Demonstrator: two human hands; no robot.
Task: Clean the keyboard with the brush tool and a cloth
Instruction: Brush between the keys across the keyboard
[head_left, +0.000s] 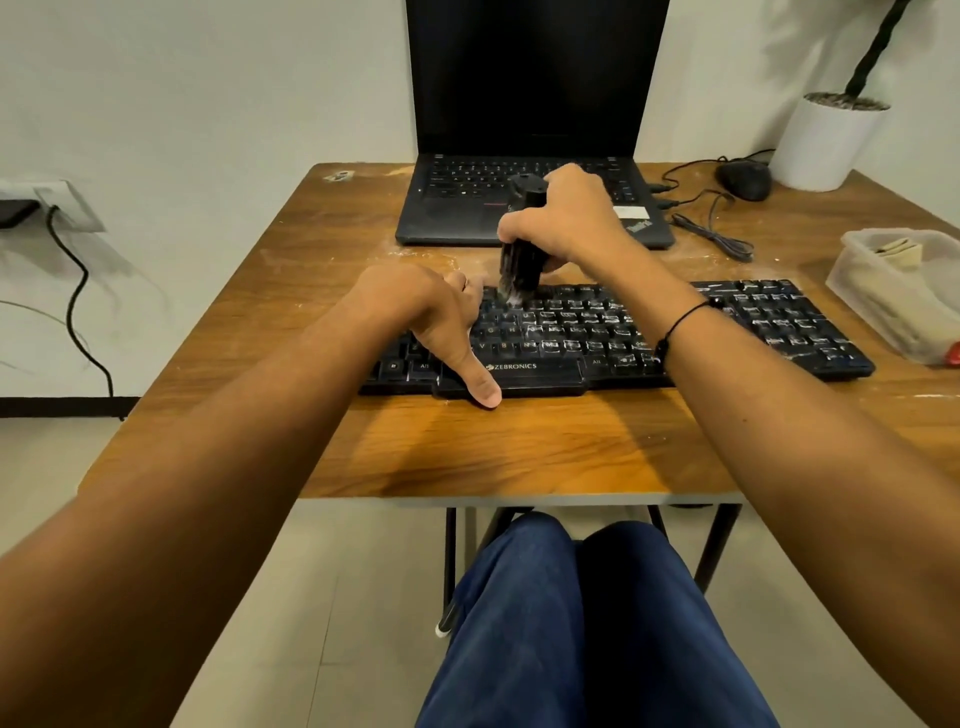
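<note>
Right hand (566, 218) clamps brush (521, 244) on dusty keyboard (597, 332); left hand (431, 317) flat, steadying. Right keys uncleaned; cloth possibly in far-right tub (904, 291).

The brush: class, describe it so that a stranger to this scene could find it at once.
On the wooden table, find the black keyboard in front of the laptop. The brush stands upright over its top rows, gripped by the right hand. It is the only black upright tool, with white-dusted bristles touching the keys.

black keyboard (623, 332), white-dusted keys
</note>
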